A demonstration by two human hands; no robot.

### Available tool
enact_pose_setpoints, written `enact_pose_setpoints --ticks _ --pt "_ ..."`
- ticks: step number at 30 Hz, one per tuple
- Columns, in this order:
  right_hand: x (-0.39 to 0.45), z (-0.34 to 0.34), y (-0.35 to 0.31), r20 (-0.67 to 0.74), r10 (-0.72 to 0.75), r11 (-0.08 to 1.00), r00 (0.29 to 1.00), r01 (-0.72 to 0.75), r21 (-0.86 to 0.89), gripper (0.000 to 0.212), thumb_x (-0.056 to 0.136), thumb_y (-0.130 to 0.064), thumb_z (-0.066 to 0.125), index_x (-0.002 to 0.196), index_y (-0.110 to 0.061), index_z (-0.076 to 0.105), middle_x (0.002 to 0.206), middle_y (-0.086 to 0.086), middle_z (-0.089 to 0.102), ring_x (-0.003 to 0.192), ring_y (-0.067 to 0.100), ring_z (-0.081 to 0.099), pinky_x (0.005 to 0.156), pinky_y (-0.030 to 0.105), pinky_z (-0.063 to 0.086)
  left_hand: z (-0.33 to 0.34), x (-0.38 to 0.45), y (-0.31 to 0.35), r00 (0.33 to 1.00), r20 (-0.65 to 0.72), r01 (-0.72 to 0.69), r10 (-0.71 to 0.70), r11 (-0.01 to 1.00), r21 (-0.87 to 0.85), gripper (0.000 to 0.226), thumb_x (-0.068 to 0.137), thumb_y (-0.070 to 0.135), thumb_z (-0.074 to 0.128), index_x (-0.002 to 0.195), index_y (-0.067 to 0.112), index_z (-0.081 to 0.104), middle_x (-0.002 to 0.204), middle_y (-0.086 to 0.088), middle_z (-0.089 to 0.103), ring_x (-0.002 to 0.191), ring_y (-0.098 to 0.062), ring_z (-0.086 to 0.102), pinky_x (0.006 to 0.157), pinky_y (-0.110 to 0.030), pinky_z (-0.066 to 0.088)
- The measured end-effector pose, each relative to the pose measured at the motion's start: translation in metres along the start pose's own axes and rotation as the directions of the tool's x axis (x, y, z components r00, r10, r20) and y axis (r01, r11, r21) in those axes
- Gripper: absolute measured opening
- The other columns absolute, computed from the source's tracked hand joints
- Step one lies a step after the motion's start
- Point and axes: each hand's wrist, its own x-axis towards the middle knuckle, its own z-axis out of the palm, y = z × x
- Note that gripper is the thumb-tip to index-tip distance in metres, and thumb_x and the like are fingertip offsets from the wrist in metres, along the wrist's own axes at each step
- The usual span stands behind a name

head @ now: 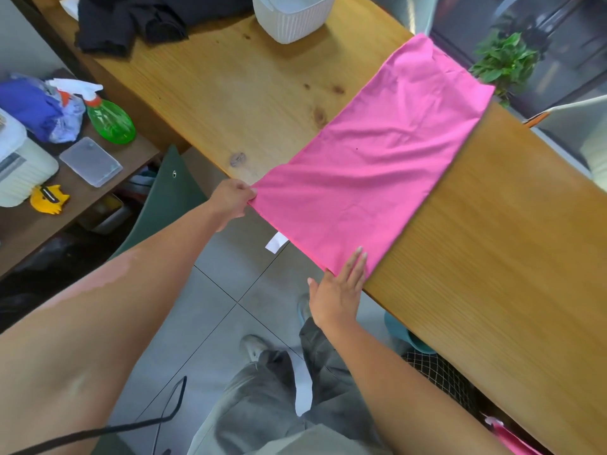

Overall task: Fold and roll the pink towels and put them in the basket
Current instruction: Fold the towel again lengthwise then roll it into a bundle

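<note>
so the pink towel (377, 159) runs lengthwise straight away from both hands across the table (230, 93). left hand (230, 201) pinches its near left corner; right hand (338, 290) lies open and flat on the near right corner. rolling would likely go forward, toward the basket (292, 18) beyond the left hand.

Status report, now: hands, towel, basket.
Left hand pinching towel corner. Right hand flat on near corner. Towel spread across table, unrolled. Basket clear.
</note>
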Motion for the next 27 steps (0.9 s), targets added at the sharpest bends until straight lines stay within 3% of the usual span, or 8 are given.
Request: enact_pose_setpoints --ticks 5,7,10,14,18,21,27 --pt "-0.018 0.013 0.022 0.023 0.099 0.995 0.995 -0.099 -0.013 0.058 0.099 -0.057 0.042 0.118 -0.008 0.065 0.155 0.039 -0.020 0.148 0.048 -0.017 0.122 0.051 0.003 -0.004 0.016 -0.017 0.999 0.042 0.030 -0.034 0.996 0.083 0.014 0.100 0.014 0.060 0.088 0.006 0.061 0.106 -0.013 0.062 0.096 -0.022 0.053 0.085 -0.032 0.044" --pt "-0.021 0.016 0.026 0.038 0.127 0.992 0.991 -0.126 -0.024 0.061 0.099 -0.057 0.040 0.121 -0.005 0.063 0.155 0.039 -0.021 0.148 0.049 -0.016 0.123 0.052 0.005 -0.003 0.022 -0.021 0.998 0.054 0.035 -0.039 0.996 0.082 0.015 0.100 0.014 0.059 0.087 0.006 0.061 0.105 -0.012 0.063 0.096 -0.022 0.054 0.078 -0.028 0.045" --pt "-0.023 0.020 0.028 0.047 0.151 0.988 0.987 -0.151 -0.016 0.065 0.099 -0.055 0.041 0.129 0.000 0.056 0.154 0.039 -0.022 0.148 0.049 -0.015 0.123 0.052 0.006 -0.002 0.028 -0.026 0.997 0.066 0.027 -0.031 0.998 0.048 0.019 0.101 0.011 0.059 0.082 0.007 0.060 0.095 -0.012 0.063 0.088 -0.022 0.057 0.075 -0.026 0.048" --pt "-0.024 0.025 0.026 0.087 0.208 0.978 0.974 -0.210 0.010 0.063 0.099 -0.053 0.042 0.134 -0.001 0.052 0.156 0.037 -0.022 0.148 0.049 -0.013 0.122 0.055 0.013 -0.002 0.031 -0.031 0.994 0.101 -0.033 0.036 0.999 -0.027 0.020 0.099 0.011 0.063 0.079 0.008 0.060 0.077 -0.006 0.061 0.076 -0.017 0.060 0.089 -0.032 0.052" --pt "-0.024 0.030 0.020 0.115 0.264 0.955 0.958 -0.276 0.106 0.062 0.099 -0.046 0.045 0.141 0.000 0.046 0.158 0.034 -0.019 0.150 0.046 -0.012 0.120 0.051 0.019 0.001 0.035 -0.035 0.992 0.092 -0.075 0.083 0.993 -0.090 0.013 0.100 0.010 0.061 0.089 0.002 0.062 0.083 -0.010 0.061 0.085 -0.022 0.060 0.095 -0.034 0.052" --pt "-0.023 0.030 0.018 0.111 0.280 0.949 0.953 -0.293 0.120 0.060 0.098 -0.043 0.047 0.141 -0.001 0.045 0.160 0.032 -0.018 0.150 0.045 -0.011 0.121 0.048 0.017 0.002 0.036 -0.037 0.987 0.128 -0.081 0.097 0.988 -0.130 0.017 0.101 0.011 0.058 0.086 0.004 0.059 0.086 -0.007 0.061 0.089 -0.021 0.062 0.097 -0.033 0.054" --pt "-0.026 0.032 0.016 0.074 0.254 0.957 0.964 -0.262 0.125 0.056 0.096 -0.034 0.053 0.142 -0.005 0.042 0.161 0.029 -0.015 0.151 0.044 -0.007 0.120 0.048 0.019 -0.006 0.039 -0.038 0.962 0.219 -0.143 0.165 0.983 -0.112 0.030 0.101 0.016 0.060 0.111 -0.012 0.061 0.098 -0.014 0.066 0.095 -0.021 0.066 0.095 -0.031 0.055"
